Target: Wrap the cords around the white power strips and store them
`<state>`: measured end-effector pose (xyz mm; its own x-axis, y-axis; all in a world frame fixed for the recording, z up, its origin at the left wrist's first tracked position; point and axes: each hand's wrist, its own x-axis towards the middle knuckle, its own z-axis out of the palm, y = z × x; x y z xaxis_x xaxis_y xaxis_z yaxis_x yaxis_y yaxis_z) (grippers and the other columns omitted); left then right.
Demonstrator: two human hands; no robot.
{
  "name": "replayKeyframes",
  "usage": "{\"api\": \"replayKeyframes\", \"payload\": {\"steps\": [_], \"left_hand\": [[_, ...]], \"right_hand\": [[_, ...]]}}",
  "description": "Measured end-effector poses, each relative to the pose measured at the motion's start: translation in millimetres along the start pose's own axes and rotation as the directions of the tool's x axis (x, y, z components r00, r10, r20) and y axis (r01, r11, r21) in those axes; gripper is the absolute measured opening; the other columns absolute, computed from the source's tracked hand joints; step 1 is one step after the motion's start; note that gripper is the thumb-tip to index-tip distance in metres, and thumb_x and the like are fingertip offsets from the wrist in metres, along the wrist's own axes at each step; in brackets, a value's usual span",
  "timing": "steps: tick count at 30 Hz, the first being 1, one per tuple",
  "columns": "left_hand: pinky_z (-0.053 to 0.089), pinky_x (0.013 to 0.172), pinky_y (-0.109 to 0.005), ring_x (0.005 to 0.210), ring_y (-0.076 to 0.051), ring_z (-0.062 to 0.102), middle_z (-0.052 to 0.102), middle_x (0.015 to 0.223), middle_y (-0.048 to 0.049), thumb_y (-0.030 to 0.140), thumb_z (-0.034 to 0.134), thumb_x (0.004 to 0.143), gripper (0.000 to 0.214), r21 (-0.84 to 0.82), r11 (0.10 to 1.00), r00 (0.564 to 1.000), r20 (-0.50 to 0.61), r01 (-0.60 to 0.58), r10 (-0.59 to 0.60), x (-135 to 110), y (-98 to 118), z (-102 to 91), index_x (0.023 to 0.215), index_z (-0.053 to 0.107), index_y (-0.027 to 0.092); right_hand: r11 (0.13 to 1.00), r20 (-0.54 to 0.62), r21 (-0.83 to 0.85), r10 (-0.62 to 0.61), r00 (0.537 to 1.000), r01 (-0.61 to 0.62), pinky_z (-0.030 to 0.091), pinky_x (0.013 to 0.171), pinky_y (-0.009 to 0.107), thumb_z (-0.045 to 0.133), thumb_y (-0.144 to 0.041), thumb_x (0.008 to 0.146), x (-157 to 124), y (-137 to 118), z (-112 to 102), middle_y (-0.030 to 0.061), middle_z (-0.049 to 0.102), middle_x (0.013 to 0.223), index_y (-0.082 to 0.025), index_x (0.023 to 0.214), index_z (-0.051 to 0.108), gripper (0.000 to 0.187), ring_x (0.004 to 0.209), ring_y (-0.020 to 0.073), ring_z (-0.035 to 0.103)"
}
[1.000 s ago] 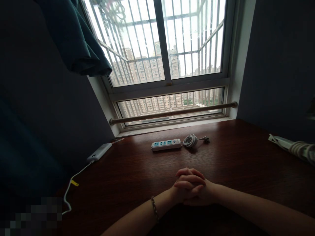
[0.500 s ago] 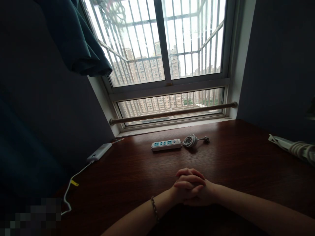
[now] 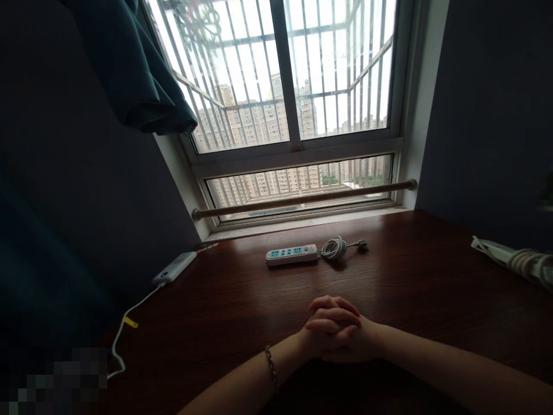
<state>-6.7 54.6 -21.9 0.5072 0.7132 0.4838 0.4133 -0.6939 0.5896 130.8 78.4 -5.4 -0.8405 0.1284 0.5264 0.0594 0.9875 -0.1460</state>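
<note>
My left hand (image 3: 317, 340) and my right hand (image 3: 360, 340) rest clasped on the dark wooden table, fingers interlaced and closed over each other. Neither holds an object. A chain bracelet (image 3: 271, 368) circles the left wrist. Beyond the hands lies a white power strip (image 3: 291, 255) with blue-green socket faces. Its grey cord (image 3: 334, 248) is coiled at the right end, and the plug (image 3: 362, 246) lies past the coil. The hands are apart from the strip. Parts of the fingers and the palms are hidden by the clasp.
On the table's (image 3: 233, 288) left edge is a white box-like device (image 3: 176, 267) with a white cable (image 3: 118, 337) bearing a yellow tag. A pale object wrapped in cord (image 3: 514, 259) lies at the right. A rail (image 3: 302, 200) crosses the window behind; a blue curtain (image 3: 142, 75) hangs upper left.
</note>
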Motion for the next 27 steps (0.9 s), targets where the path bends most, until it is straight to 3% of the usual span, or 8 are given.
{"api": "replayKeyframes", "payload": {"steps": [6,11,14,20,27], "left_hand": [[0.045,0.089,-0.027,0.102,-0.018,0.054,0.060,0.102,-0.0024,0.014,0.056,0.072,0.020,-0.042,0.999,1.000,-0.002,0.003,-0.003,-1.9,-6.8,3.6,0.090,0.062,0.020],[0.047,0.087,-0.030,0.099,-0.019,0.055,0.060,0.102,-0.0030,0.016,0.056,0.072,0.019,-0.005,1.000,1.000,0.026,0.005,-0.005,0.8,1.0,-1.2,0.090,0.061,0.020],[0.047,0.087,-0.029,0.099,-0.018,0.055,0.060,0.102,-0.0036,0.016,0.055,0.074,0.018,-0.024,0.999,0.999,-0.022,-0.045,0.044,1.7,6.2,-4.1,0.091,0.061,0.020],[0.047,0.085,-0.026,0.099,-0.018,0.055,0.059,0.102,-0.0044,0.015,0.054,0.074,0.019,0.161,0.985,0.997,0.059,-0.057,0.048,1.8,1.5,-2.8,0.093,0.060,0.017],[0.045,0.087,-0.026,0.101,-0.017,0.053,0.058,0.104,-0.0039,0.020,0.053,0.075,0.018,0.029,0.997,0.997,0.026,-0.069,0.068,0.8,-7.2,2.0,0.092,0.060,0.016]], "right_hand": [[1.000,0.006,0.010,-0.004,1.000,0.004,0.035,0.094,0.035,0.053,-0.050,0.075,0.1,2.3,1.3,0.0070,0.034,0.129,-0.027,0.128,0.039,0.059,0.121,0.0213,0.028],[1.000,0.005,0.027,-0.005,1.000,0.005,0.034,0.095,0.036,0.053,-0.051,0.075,-0.6,3.2,2.1,0.0071,0.032,0.129,-0.027,0.128,0.038,0.060,0.121,0.0216,0.028],[0.999,0.016,0.040,0.003,1.000,-0.003,0.035,0.095,0.036,0.053,-0.051,0.075,-0.3,2.1,0.8,0.0074,0.032,0.129,-0.027,0.128,0.038,0.060,0.121,0.0218,0.028],[0.999,0.015,0.038,0.014,1.000,-0.015,0.036,0.094,0.037,0.053,-0.051,0.075,-0.7,2.1,1.7,0.0068,0.031,0.130,-0.029,0.128,0.038,0.060,0.121,0.0220,0.028],[1.000,0.016,0.011,0.005,1.000,-0.005,0.035,0.095,0.037,0.053,-0.051,0.075,-1.2,2.4,1.7,0.0071,0.034,0.129,-0.028,0.128,0.038,0.061,0.122,0.0220,0.028]]}}
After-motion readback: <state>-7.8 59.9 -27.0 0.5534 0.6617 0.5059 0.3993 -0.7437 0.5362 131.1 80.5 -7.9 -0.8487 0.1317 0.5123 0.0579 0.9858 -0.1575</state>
